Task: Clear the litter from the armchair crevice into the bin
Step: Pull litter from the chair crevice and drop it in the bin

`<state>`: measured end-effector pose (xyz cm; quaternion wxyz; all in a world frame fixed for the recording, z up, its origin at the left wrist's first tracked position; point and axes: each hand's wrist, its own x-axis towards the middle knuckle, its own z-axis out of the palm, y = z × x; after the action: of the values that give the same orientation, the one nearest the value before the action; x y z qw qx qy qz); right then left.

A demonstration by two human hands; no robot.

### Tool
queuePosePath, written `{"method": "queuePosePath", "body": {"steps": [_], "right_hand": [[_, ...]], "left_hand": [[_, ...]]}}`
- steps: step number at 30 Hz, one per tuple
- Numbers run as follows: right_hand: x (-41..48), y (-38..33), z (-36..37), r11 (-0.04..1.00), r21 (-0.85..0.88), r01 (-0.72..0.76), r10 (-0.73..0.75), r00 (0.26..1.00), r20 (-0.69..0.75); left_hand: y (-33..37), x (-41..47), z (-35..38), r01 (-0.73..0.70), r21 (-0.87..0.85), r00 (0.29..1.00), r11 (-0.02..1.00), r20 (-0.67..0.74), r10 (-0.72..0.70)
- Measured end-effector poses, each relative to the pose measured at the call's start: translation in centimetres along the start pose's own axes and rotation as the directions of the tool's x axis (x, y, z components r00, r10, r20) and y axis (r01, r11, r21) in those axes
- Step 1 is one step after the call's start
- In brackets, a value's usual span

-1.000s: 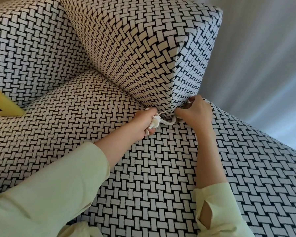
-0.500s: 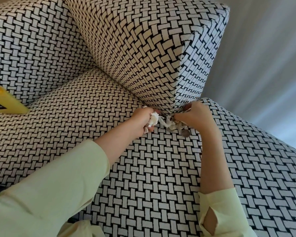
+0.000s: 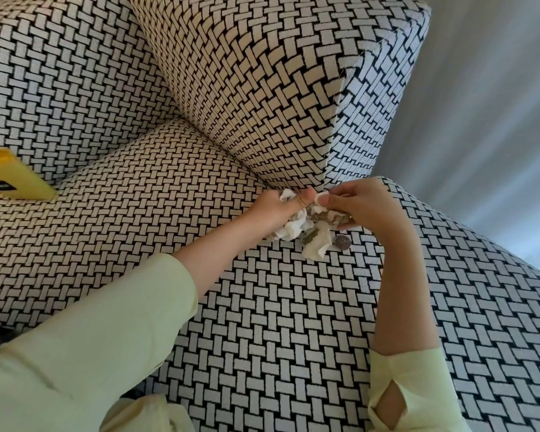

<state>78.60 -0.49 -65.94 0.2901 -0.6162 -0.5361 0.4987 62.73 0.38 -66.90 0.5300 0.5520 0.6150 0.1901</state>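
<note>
Now out of the crevice: crumpled tissue, clenched by left hand, pinched by right hand; coin newly exposed; binning pending.

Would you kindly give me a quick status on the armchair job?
Both hands, left and right, gripping crumpled tissue at the crevice. Coin lying loose on the armrest beside it. Bin not in view.

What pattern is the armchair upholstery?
Black-and-white basket weave on the armchair, clearest in the head view.
</note>
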Motion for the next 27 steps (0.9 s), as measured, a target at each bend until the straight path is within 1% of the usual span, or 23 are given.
{"method": "queuePosePath", "body": {"steps": [2, 4, 8, 10, 12, 15, 19, 21, 23, 25, 27], "right_hand": [[-0.3, -0.3, 0.1, 0.996, 0.093, -0.005, -0.005, 0.994, 0.107], [-0.3, -0.3, 0.2, 0.988, 0.152, 0.016, -0.042, 0.985, 0.167], [-0.3, -0.2, 0.2, 0.981, 0.191, 0.019, -0.06, 0.975, 0.212], [-0.4, -0.3, 0.1, 0.973, 0.229, 0.011, -0.074, 0.96, 0.27], [-0.6, -0.4, 0.0, 0.977, 0.21, 0.032, -0.1, 0.943, 0.319], [-0.5, -0.2, -0.2, 0.992, 0.088, 0.086, -0.107, 0.954, 0.28], [-0.4, -0.1, -0.4, 0.996, -0.011, 0.089, -0.085, 0.976, 0.201], [-0.6, -0.2, -0.5, 0.984, -0.154, 0.094, -0.064, 0.979, 0.193], [-0.9, -0.3, -0.5, 0.93, -0.356, 0.095, -0.008, 0.972, 0.237], [-1.1, -0.3, 0.1, 0.842, -0.527, 0.115, 0.075, 0.942, 0.326], [-0.9, -0.3, 1.0, 0.765, -0.624, 0.156, 0.095, 0.932, 0.349]], "left_hand": [[0.1, -0.1, 0.2, -0.013, 0.021, 0.999, 1.0, 0.051, 0.011], [0.1, 0.1, 0.4, -0.026, 0.04, 0.998, 0.999, 0.062, 0.024], [0.1, 0.0, -0.1, -0.067, 0.03, 0.998, 0.997, 0.006, 0.067], [-0.1, 0.0, -0.5, -0.079, 0.02, 0.997, 0.997, -0.026, 0.079], [-0.2, -0.1, -1.0, -0.079, 0.014, 0.995, 0.997, -0.058, 0.079], [-0.7, 0.1, -1.8, -0.044, -0.018, 0.995, 0.999, -0.091, 0.042], [-0.9, 0.1, -2.3, -0.026, -0.087, 0.995, 0.996, -0.101, 0.017], [-1.0, 0.1, -2.3, -0.019, -0.091, 0.994, 0.996, -0.11, 0.009], [-1.0, 0.2, -2.3, -0.016, -0.113, 0.992, 0.993, -0.124, 0.002], [-0.9, 0.2, -2.3, -0.018, -0.159, 0.989, 0.987, -0.147, -0.006], [-0.9, 0.2, -2.4, -0.02, -0.169, 0.984, 0.985, -0.179, -0.011]]}}
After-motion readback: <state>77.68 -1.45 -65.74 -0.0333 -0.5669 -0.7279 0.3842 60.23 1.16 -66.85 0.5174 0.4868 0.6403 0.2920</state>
